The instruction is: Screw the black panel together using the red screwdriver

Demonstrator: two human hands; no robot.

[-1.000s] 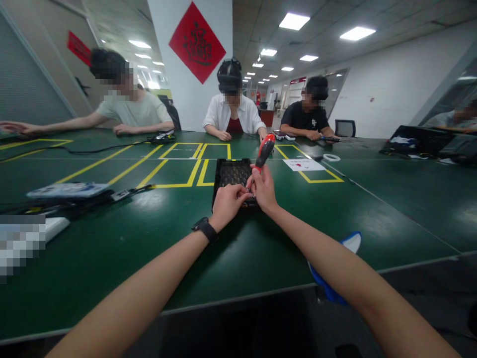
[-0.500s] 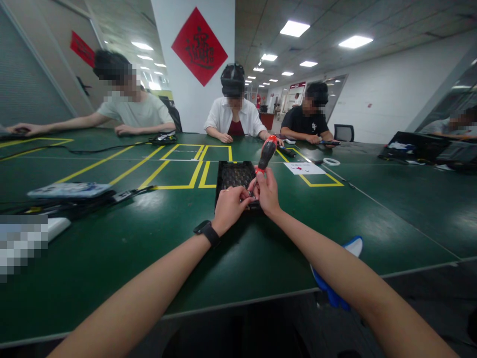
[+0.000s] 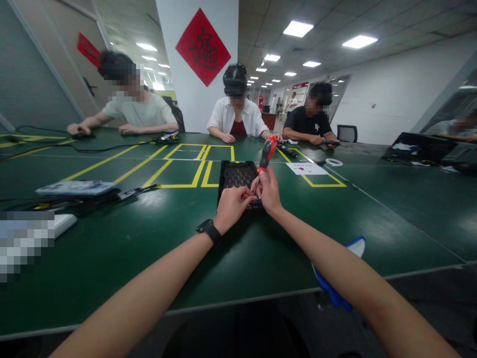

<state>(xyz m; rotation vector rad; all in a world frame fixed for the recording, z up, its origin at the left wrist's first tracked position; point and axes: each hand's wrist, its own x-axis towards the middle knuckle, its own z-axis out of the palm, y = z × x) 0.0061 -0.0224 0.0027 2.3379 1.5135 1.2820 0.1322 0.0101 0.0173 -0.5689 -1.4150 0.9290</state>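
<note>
My right hand [image 3: 268, 191] grips a screwdriver with a red and black handle [image 3: 267, 152], its handle pointing up and away and its tip hidden between my fingers. My left hand [image 3: 231, 205], with a black watch on the wrist, is pinched close against the screwdriver's tip; what it holds is too small to see. Both hands hover over the near edge of a black tray [image 3: 238, 176] of small bits lying on the green table [image 3: 156, 233].
Three people sit across the table, one more at the far right. A white sheet [image 3: 305, 168] and a tape roll [image 3: 334, 162] lie to the right, cables and a flat packet [image 3: 76, 187] to the left. A blue and white object [image 3: 337, 283] sits under my right forearm.
My hands have stayed together at the tray with little motion. The person at the left has drawn the outstretched arm in toward the body. The view has shifted slightly.
</note>
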